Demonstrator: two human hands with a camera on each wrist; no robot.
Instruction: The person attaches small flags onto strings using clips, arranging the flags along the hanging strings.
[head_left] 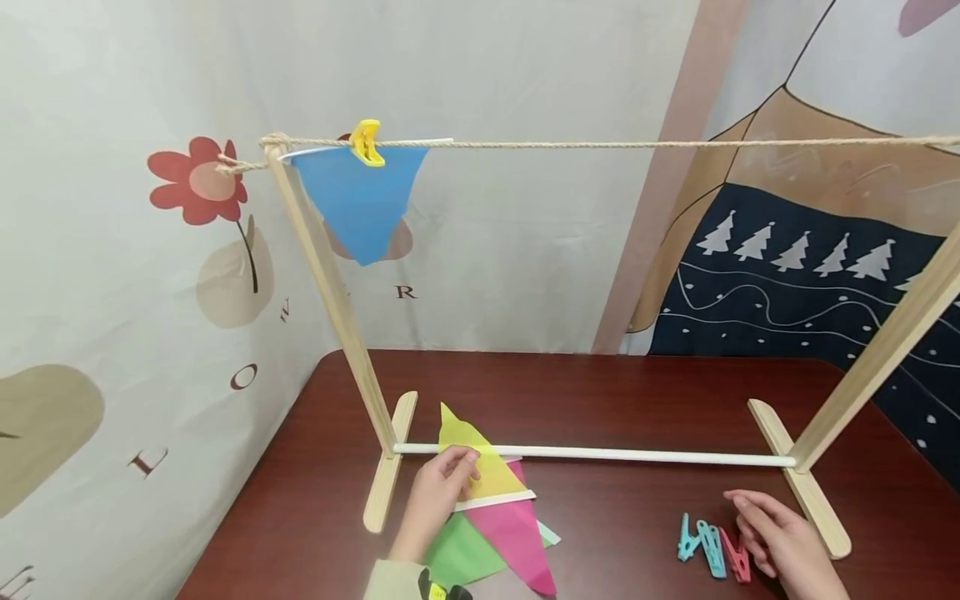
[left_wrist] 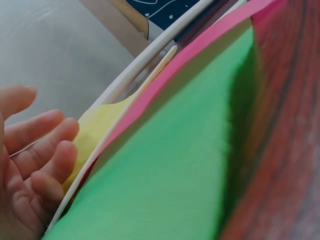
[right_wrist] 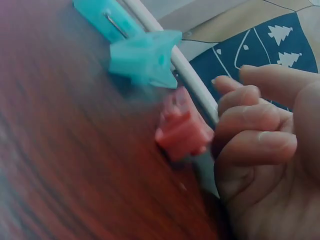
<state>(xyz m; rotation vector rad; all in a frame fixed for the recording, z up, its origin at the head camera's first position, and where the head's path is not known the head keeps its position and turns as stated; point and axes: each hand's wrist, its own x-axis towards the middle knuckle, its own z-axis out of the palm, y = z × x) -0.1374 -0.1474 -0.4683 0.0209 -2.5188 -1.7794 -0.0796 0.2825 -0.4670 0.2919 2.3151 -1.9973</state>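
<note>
On the table lies a loose pile of pennants: a yellow pennant (head_left: 480, 471) on top, with a pink pennant (head_left: 517, 533) and a green pennant (head_left: 461, 550) under it. My left hand (head_left: 444, 483) is at the yellow one's left side, fingers loosely bent and thumb apart from them in the left wrist view. To the right, my right hand (head_left: 783, 533) hovers with loosely curled fingers and nothing in them. Close beside it are a red clothespin (right_wrist: 182, 127) and teal clothespins (head_left: 711, 548). A yellow clothespin (head_left: 367, 143) fixes a blue pennant (head_left: 363, 196) to the rope.
A twine rope (head_left: 570, 145) stretches across the top between a left wooden post (head_left: 330, 300) and a right wooden post (head_left: 885, 350). Low down, a white rod (head_left: 637, 454) joins the posts above the dark red table (head_left: 600, 392). Printed cloth (head_left: 510, 250) hangs behind.
</note>
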